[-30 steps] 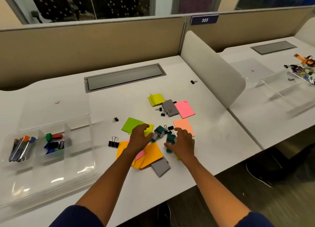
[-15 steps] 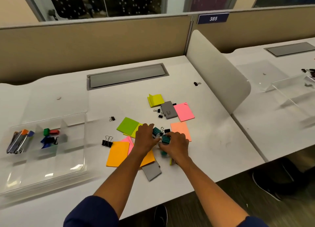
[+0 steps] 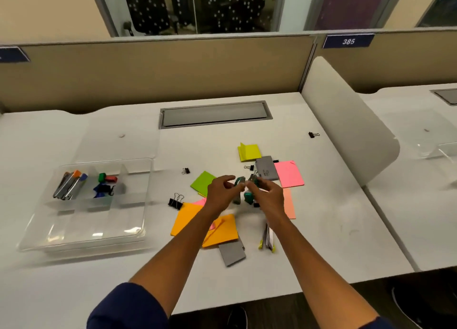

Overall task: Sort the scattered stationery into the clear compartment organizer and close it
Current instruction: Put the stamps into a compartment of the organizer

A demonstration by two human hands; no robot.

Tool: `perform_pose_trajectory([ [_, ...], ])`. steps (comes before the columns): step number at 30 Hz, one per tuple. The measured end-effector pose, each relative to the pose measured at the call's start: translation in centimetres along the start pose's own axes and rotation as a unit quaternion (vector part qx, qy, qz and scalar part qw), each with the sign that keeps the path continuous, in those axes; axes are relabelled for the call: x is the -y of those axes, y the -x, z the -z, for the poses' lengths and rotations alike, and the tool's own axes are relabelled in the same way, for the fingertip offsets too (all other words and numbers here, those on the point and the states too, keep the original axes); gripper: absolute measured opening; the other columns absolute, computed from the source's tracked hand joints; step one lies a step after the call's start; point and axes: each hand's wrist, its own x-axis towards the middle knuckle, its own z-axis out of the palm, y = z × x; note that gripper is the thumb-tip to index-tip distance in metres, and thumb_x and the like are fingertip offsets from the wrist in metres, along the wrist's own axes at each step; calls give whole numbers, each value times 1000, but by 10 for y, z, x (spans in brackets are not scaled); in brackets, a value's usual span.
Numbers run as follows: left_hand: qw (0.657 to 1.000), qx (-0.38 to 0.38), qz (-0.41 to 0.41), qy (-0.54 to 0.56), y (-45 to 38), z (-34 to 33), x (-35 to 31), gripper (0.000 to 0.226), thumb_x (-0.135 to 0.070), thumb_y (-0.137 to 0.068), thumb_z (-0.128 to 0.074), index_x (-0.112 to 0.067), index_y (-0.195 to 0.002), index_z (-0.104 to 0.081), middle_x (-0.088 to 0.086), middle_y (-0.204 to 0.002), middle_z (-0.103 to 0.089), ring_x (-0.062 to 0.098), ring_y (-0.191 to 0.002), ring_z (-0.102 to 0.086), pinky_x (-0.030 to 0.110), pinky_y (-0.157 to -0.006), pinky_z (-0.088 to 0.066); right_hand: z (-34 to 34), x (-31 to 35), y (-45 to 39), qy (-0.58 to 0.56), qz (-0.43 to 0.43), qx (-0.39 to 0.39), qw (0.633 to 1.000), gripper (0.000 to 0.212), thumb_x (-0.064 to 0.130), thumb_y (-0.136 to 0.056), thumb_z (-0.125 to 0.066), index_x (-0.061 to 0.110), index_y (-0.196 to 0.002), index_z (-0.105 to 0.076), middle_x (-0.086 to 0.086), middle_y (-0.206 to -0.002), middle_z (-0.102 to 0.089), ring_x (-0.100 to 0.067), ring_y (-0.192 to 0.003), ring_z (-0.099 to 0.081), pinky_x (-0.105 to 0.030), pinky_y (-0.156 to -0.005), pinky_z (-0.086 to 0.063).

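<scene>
In the head view, both hands met over the middle of the white desk (image 3: 321, 229). The left hand (image 3: 218, 195) had its fingers curled and pinched a small teal stapler (image 3: 239, 181) at its top; the right hand (image 3: 268, 196) likewise curled its fingers round a second teal piece (image 3: 253, 179) with a metal end. The two pieces nearly touched between the fingertips, and more teal parts (image 3: 248, 197) showed blurred just beneath them.

The clear compartment organizer (image 3: 138, 232) sat open at the left of the desk, well apart from the hands. Its far row of compartments held a bundle of markers (image 3: 70, 184) with orange and blue caps, then green and red erasers (image 3: 107, 178) above a clump of blue and black clips (image 3: 103, 189); the near compartments looked bare plastic.

Scattered round the hands lay sticky-note pads: green (image 3: 202, 181), yellow (image 3: 249, 152), pink (image 3: 289, 174), salmon (image 3: 289, 205) and orange (image 3: 188, 218). Two grey pads lay among them, one (image 3: 266, 168) beside the pink pad with print too small to read, the other (image 3: 232, 254) near the desk edge. Black binder clips lay loose, one (image 3: 176, 201) by the orange pad, one (image 3: 186, 171) beyond the green pad, one (image 3: 312, 134) far off near the divider.

A dark blue plate (image 3: 348, 41) on the partition read "385".
</scene>
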Motion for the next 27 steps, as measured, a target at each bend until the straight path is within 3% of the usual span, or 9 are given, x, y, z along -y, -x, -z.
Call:
perform_pose_trajectory([
  [5,993,7,-3,116,6,31,-3,32,-31,-90,-64,-10,-115,-69,13,-101,-73,24,-93,-71,46,-87,-58,-41,24,5,-155,-21,95,983,29,17,-88,-68,10,-116,-67,-12,-112,-70,-24,-101,-68,-34,-81,-58],
  [8,991,-39,-4,125,13,57,1,29,-36,-89,-64,-16,-108,-73,10,-95,-74,22,-85,-72,39,-78,-60,-70,34,16,-160,-16,148,976,13,16,-90,-64,24,-98,-72,-4,-101,-72,-16,-92,-70,-30,-75,-60],
  [11,992,-87,-5,93,20,87,9,34,-49,-85,-64,-21,-101,-75,0,-87,-76,12,-80,-72,27,-69,-59,-101,41,30,-144,-7,190,971,16,18,-90,-64,27,-83,-76,3,-88,-74,-12,-81,-70,-30,-67,-55],
  [14,989,-118,7,91,30,122,19,39,-60,-82,-61,-24,-89,-75,-1,-75,-74,12,-67,-70,25,-53,-54,-137,45,46,-129,-5,215,968,11,22,-90,-65,23,-93,-75,-2,-91,-71,-17,-83,-62,-31,-65,-46],
  [18,984,-157,6,90,41,170,38,36,-57,-83,-62,-24,-84,-76,-1,-75,-74,11,-72,-69,32,-67,-56,-186,49,68,-121,-7,226,967,14,20,-91,-64,17,-102,-72,-6,-94,-71,-17,-82,-63,-29,-65,-48],
  [20,981,-167,12,101,48,195,47,35,-56,-83,-63,-24,-87,-76,-4,-78,-75,11,-76,-71,27,-65,-59,-211,50,81,-106,-5,245,964,16,21,-92,-62,16,-104,-72,-7,-92,-70,-17,-78,-61,-26,-58,-44],
  [23,973,-204,24,108,60,237,61,25,-52,-84,-63,-30,-84,-74,-7,-79,-74,6,-76,-70,17,-64,-55,-252,53,102,-92,-5,284,954,23,26,-92,-62,15,-112,-69,-8,-102,-72,-18,-86,-67,-28,-65,-49],
  [27,962,-243,51,115,74,295,85,19,-47,-83,-67,-30,-83,-74,-5,-81,-75,12,-81,-71,25,-73,-58,-308,53,133,-80,-21,310,947,28,28,-92,-63,16,-117,-66,-7,-110,-71,-18,-91,-66,-27,-68,-47],
])
